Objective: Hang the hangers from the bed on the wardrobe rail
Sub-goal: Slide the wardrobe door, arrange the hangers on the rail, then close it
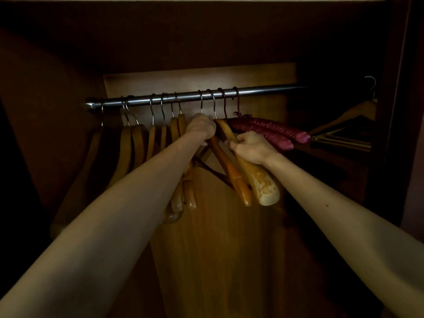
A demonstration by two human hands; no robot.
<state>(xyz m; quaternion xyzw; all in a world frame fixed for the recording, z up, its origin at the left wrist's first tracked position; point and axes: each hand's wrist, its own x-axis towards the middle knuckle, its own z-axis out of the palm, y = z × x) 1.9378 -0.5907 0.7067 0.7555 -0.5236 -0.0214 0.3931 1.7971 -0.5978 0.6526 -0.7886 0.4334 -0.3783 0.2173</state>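
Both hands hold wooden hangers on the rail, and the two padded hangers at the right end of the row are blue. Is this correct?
Not quite: the colour is wrong. The head view shows the two padded hangers are dark red, not blue. The rest holds: the left hand and right hand each hold wooden hangers hooked on the rail.

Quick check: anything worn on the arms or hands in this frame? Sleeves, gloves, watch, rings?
Nothing visible. Both forearms are bare up to the frame edge: no sleeves, gloves, watch or bracelet. No ring shows on the left hand or right hand, though the light is dim.
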